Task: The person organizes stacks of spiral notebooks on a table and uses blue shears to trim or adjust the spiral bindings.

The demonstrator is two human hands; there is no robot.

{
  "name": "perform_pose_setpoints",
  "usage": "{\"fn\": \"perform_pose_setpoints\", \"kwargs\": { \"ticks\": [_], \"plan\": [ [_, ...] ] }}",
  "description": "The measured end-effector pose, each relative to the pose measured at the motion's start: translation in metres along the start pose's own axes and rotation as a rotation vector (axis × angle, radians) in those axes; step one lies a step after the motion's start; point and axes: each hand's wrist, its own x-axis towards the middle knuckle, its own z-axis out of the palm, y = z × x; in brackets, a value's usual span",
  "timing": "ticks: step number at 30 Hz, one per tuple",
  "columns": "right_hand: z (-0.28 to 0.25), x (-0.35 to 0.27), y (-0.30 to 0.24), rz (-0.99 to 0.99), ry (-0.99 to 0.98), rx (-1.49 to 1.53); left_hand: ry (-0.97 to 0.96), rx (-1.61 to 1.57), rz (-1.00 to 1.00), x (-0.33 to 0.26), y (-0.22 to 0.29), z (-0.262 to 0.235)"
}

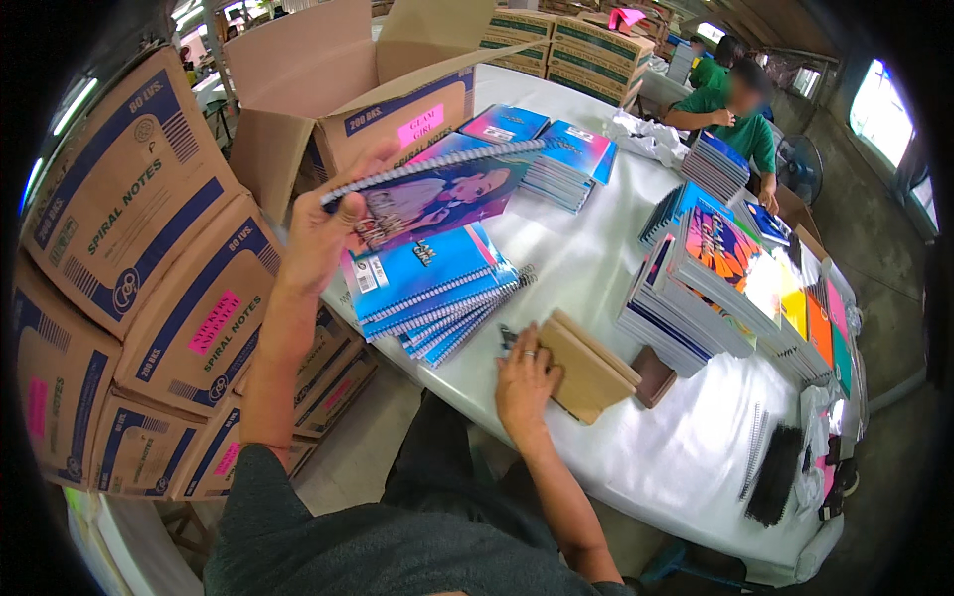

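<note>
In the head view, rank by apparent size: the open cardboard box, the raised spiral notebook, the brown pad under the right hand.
1. Open cardboard box, largest.
2. Raised spiral notebook in the left hand.
3. Brown pad under the right hand, smallest.
Nearness may inflate the notebook.

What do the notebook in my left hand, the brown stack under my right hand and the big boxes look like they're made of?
The notebook in the left hand looks like paper with a glossy printed card cover and a pale wire or plastic spiral. The brown stack under the right hand looks like matte, unprinted board. The boxes look like corrugated cardboard: brown, folded flaps.
</note>
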Motion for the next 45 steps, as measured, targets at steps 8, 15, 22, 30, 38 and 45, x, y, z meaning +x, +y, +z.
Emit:
{"fn": "perform_pose_setpoints", "kwargs": {
  "ticks": [8,15,22,30,38,45],
  "plan": [
    [-0.051,0.032,0.045,0.051,0.078,0.495,0.035,-0.459,-0.057,-0.012,-0.049,-0.027],
    [-0.099,0.125,-0.018,0.02,0.239,1.825,-0.061,-0.787,-0.119,0.02,-0.073,-0.014],
    [-0.087,0.14,-0.075,-0.841,0.305,0.432,0.206,-0.112,-0.584,0.0,-0.112,-0.114],
    [-0.069,0.093,-0.058,-0.675,0.153,0.5,-0.332,0.519,-0.8,0.007,-0.144,-0.141],
    [-0.035,0.085,-0.049,-0.539,0.179,0.53,-0.656,0.58,-0.754,0.032,-0.155,-0.08],
    [-0.017,0.116,-0.023,-0.638,0.273,0.594,-0.451,0.346,-0.902,0.022,-0.149,-0.073]
  ]
}}
